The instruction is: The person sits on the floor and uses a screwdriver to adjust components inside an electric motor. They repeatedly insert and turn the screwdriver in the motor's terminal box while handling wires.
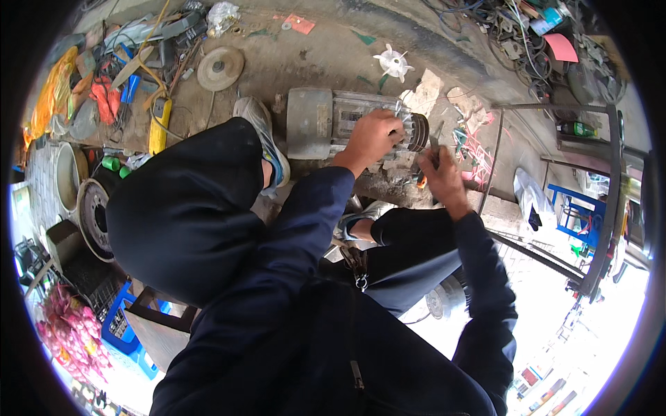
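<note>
The motor (340,125), a grey finned cylinder, lies on its side on the concrete floor (312,59), directly ahead of the seated person. The left hand (373,135) rests on top of the motor near its right end, fingers curled down over the ribbed housing and gripping it. The right hand (440,177) sits just beside the motor's right end, closed around a tool (431,142) with a dark shaft that points up toward the end face; an orange part of the tool shows below the fingers. Both forearms wear dark blue sleeves. The left knee (187,208) is raised in front of the motor's left end, and a grey shoe (262,135) stands against the motor's smooth end cap. A white fan (393,62) lies on the floor beyond the motor, well apart from it. A round disc (220,68) lies farther left, near a heap of hand tools (132,69). A tangle of cables (513,35) fills the upper right. A blue stool (576,215) stands at the right.
</note>
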The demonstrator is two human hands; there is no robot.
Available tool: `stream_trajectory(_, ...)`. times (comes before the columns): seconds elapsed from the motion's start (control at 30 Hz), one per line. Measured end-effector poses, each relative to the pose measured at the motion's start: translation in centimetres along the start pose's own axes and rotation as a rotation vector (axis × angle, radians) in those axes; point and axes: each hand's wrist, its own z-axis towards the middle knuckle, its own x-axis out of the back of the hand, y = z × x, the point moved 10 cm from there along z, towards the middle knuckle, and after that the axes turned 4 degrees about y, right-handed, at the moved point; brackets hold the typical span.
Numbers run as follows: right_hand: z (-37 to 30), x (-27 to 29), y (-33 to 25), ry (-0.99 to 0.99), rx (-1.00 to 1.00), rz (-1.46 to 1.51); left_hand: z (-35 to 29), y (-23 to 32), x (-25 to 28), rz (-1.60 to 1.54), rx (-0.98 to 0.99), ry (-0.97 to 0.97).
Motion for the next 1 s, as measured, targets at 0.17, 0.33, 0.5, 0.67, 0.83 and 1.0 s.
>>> stream_trajectory(0.17, -5.8, -7.8, 1.1, -0.039, -0.555, 0.830, -0.2, 1.0, -0.2, 0.069, -0.059, 0.066)
stream_trajectory(0.33, -4.9, -6.7, -1.3, 0.194, -0.503, 0.739, -0.5, 1.7, -0.6, 0.092, -0.114, 0.039)
stream_trajectory(0.5, -4.4, -8.5, 0.4, 0.316, -0.780, 1.113, -0.5, 1.7, -0.9, 0.119, -0.089, 0.029)
stream_trajectory(0.67, -3.2, -8.4, 1.1, 0.502, -0.712, 1.266, -0.4, 1.5, -0.9, 0.095, -0.072, 0.038)
stream_trajectory(0.83, -2.6, -8.6, 1.0, 0.370, -0.718, 1.390, -0.4, 1.2, -1.1, 0.109, -0.049, 0.043)
stream_trajectory(1.0, -3.1, -8.4, 0.5, 0.312, -0.700, 1.500, -0.4, 1.2, -1.1, 0.143, -0.064, 0.039)
